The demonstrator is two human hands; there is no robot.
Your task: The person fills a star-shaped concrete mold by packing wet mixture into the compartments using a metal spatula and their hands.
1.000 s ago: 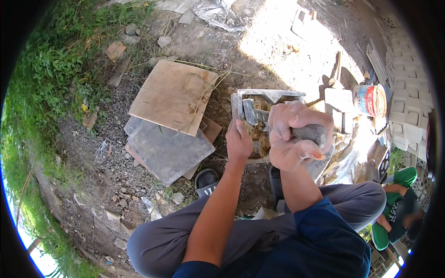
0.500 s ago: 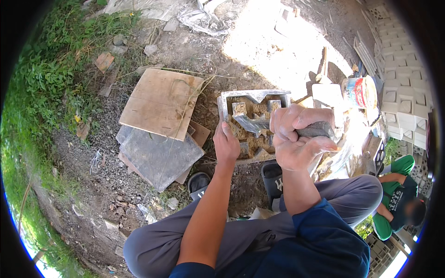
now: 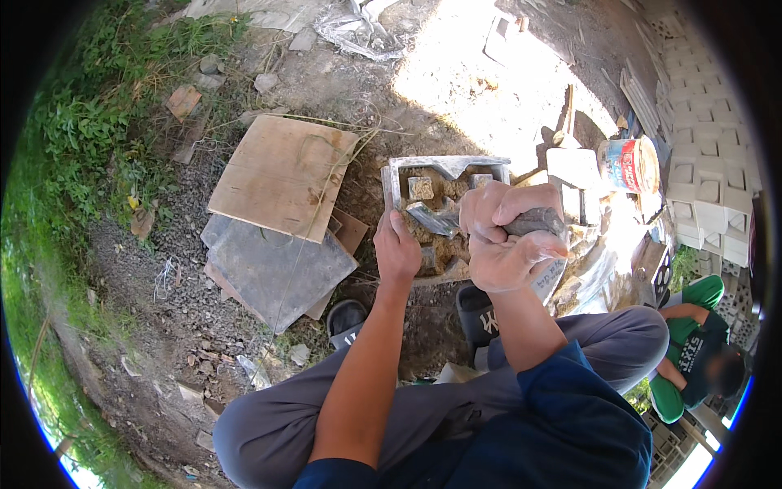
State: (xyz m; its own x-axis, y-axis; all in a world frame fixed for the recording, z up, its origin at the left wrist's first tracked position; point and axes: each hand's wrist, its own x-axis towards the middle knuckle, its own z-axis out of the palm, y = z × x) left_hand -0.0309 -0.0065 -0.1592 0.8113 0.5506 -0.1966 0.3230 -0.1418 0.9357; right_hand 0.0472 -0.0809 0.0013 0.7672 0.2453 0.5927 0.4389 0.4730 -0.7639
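Observation:
A grey metal block mould point(image 3: 448, 163) lies on the ground in front of me, with damp sandy mix point(image 3: 436, 253) around the upright square cores inside. At its left wall is my left hand point(image 3: 397, 253), closed on the edge with the thumb along the top. My right hand point(image 3: 509, 236) is a fist over the right half of the mould, closed round a dark grey, rough bar point(image 3: 538, 222) whose blunt end sticks out. Below the fist, a grey metal piece point(image 3: 434, 220) slants among the cores; whether it joins the bar is hidden by my hand.
Plywood point(image 3: 281, 175) and grey boards point(image 3: 281, 269) are stacked at left. To the right stand a bucket point(image 3: 629, 165), a trowel-like tool point(image 3: 568, 122) and stacked pale blocks point(image 3: 709, 147). Another person point(image 3: 700, 350) sits at far right. My sandals point(image 3: 476, 314) flank the mould's near side.
My right fist has shifted left with the bar. The slanted metal piece has dropped nearer the mix, uncovering a core at the upper left. My left hand stays on the wall.

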